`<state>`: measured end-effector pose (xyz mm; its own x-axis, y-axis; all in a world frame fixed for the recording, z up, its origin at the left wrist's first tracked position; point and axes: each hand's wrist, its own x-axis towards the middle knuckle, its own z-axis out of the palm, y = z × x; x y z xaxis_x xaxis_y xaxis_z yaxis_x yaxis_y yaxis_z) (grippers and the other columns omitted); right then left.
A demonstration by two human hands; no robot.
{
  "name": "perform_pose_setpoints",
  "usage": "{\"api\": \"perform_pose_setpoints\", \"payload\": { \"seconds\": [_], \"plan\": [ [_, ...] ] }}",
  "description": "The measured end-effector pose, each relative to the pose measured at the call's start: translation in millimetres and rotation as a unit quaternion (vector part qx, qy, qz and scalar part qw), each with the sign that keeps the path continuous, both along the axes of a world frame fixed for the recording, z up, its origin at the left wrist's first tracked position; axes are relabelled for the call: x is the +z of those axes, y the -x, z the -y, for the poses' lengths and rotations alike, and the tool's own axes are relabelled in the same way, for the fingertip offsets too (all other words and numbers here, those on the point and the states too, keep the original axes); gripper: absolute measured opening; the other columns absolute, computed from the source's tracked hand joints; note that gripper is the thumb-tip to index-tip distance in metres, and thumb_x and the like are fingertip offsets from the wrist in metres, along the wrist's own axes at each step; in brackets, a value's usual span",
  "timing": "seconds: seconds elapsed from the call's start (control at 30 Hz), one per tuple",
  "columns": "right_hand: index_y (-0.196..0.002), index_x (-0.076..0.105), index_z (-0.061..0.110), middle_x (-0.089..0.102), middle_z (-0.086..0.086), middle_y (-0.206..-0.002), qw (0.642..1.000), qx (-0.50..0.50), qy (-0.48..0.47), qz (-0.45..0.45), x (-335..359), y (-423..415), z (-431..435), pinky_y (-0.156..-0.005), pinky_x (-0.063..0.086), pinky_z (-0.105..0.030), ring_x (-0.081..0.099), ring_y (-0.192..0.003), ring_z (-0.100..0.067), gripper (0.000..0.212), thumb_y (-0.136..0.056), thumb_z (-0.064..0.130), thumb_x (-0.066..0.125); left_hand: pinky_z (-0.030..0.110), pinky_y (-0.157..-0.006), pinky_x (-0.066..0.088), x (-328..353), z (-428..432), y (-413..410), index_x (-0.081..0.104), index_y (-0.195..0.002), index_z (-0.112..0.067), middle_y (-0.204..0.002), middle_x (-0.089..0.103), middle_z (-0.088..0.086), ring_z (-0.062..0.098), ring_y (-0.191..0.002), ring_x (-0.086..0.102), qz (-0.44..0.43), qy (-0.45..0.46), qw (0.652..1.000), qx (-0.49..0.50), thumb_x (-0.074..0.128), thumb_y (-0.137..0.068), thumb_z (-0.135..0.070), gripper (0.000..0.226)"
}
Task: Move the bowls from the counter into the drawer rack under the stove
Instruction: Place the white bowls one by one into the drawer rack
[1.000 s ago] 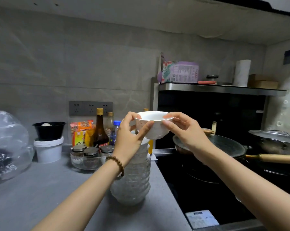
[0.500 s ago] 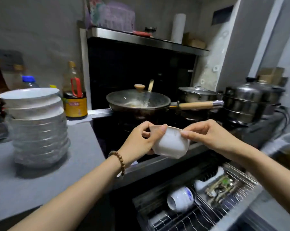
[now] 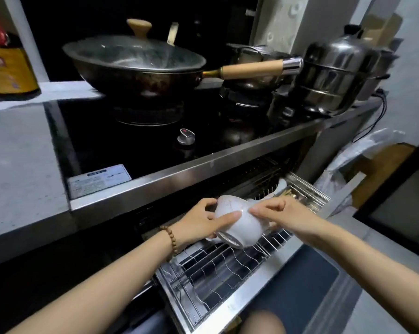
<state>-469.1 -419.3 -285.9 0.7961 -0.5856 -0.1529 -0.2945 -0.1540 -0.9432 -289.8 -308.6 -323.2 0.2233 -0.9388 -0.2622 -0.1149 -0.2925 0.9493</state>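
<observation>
— While both hands are on that white bowl (image 3: 237, 222), why is it tipped with its foot ring facing the person?
— It looks turned for the wire rack (image 3: 218, 266) of the open drawer, so I judge it is meant to stand on edge between the prongs rather than sit flat.
— How is it held?
— The left hand (image 3: 198, 222) wraps around it, thumb across the side and fingers curled behind the rim. The right hand (image 3: 283, 213) pinches the other side with narrowed fingertips, probably steadying it.
— Where is the bowl now?
— Low over the rack, below the stove edge (image 3: 194, 169); whether it touches the wires I cannot tell. Other white crockery (image 3: 279, 186) lies further back in the drawer.
— And the wok (image 3: 136, 66)?
— On the burner above, well apart.
</observation>
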Motion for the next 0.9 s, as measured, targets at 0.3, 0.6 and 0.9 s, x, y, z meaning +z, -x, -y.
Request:
{"api": "perform_pose_setpoints", "payload": {
  "seconds": [0.3,0.6,0.9],
  "plan": [
    [-0.100,0.073,0.008,0.074,0.003,-0.082,0.989,0.002,-0.107,-0.098,-82.7,-31.8,31.0,-0.064,0.051,-0.016,0.066,-0.072,-0.005,0.025,-0.083,0.026,0.067,0.029,-0.088,0.054,-91.5,17.3,-16.8,0.050,-0.123,-0.011,-0.112,0.067,0.006,0.017,-0.102,0.065,-0.079,-0.074,0.994,0.026,0.071,-0.076,-0.035,0.057],
    [-0.075,0.066,0.002,0.056,-0.002,-0.060,0.979,0.026,-0.099,-0.174,-127.5,-72.9,61.4,-0.050,0.041,-0.011,0.048,-0.050,-0.005,0.016,-0.087,0.012,0.063,0.026,-0.091,0.050,-155.5,44.4,-47.8,0.043,-0.134,-0.014,-0.120,0.060,0.001,0.012,-0.103,0.060,-0.040,-0.115,0.990,0.068,0.077,-0.063,-0.044,0.085],
    [-0.073,0.071,0.000,0.058,-0.009,-0.064,0.978,-0.017,-0.112,-0.172,-181.2,-92.3,87.2,-0.059,0.046,-0.022,0.049,-0.058,-0.015,0.014,-0.082,0.011,0.069,0.013,-0.076,0.041,-193.3,68.6,-61.4,0.040,-0.136,-0.022,-0.118,0.060,-0.001,0.005,-0.089,0.055,0.018,-0.144,0.984,0.101,0.071,-0.074,-0.046,0.073]
  ]
}}
